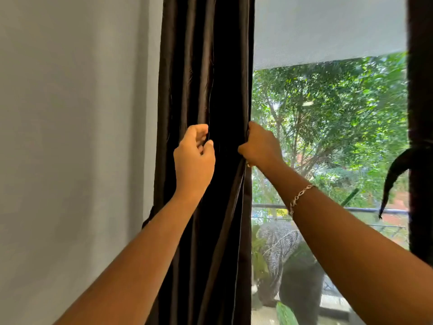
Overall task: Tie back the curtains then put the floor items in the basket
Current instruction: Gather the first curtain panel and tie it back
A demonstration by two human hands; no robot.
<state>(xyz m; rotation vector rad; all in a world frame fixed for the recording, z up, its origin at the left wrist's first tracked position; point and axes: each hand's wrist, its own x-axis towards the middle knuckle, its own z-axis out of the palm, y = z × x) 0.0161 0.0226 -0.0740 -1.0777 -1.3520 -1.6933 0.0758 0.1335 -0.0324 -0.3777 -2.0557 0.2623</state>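
- My right hand (259, 146) has its fingers (243, 150) clamped on the inner edge of the dark brown curtain (201, 66). The curtain hangs bunched between wall (70, 137) and window (328, 113), and I hold it so to keep the folds gathered for tying.
- My left hand (194, 158) sits at a front fold with fingers (200, 130) curled; I cannot tell whether they pinch cloth.
- Basket and floor items: out of view.

Grey wall (70, 113) left; screened window (328, 31) shows daylit trees (328, 102), perhaps a balcony rail (351, 209).
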